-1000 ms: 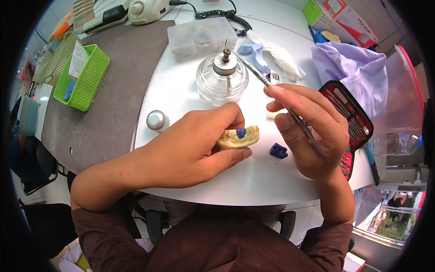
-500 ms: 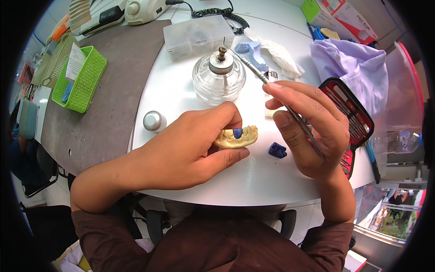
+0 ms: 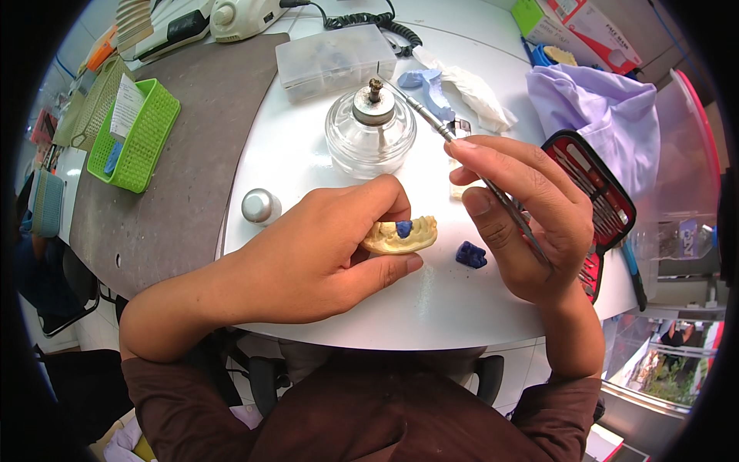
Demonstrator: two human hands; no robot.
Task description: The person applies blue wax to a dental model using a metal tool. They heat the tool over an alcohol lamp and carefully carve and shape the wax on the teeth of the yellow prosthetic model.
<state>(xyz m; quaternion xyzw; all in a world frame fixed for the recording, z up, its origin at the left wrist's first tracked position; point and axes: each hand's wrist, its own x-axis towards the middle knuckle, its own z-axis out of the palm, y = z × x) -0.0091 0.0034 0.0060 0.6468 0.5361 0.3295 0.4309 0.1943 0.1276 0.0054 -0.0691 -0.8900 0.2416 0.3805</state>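
My left hand (image 3: 331,254) grips a yellowish dental cast (image 3: 404,237) between thumb and fingers, above the white table. A patch of blue wax (image 3: 403,229) sits on one tooth of the cast. In my right hand (image 3: 531,215) is a thin metal wax carver (image 3: 426,113), held pinched by thumb and fingers. Its bent tip is by the wick of a glass spirit lamp (image 3: 371,138); no flame can be made out. A dark blue lump of wax (image 3: 471,255) lies on the table between my hands.
A silver lamp cap (image 3: 261,206) stands left of the lamp. Behind it is a clear plastic box (image 3: 336,63). On the right lies an open red-lined tool case (image 3: 596,192) beside a lilac cloth (image 3: 596,123). A green basket (image 3: 138,146) rests on the grey mat (image 3: 196,177).
Almost nothing differs. The view has shifted very slightly; both hands keep their holds, and the carver's tip stays by the wick.
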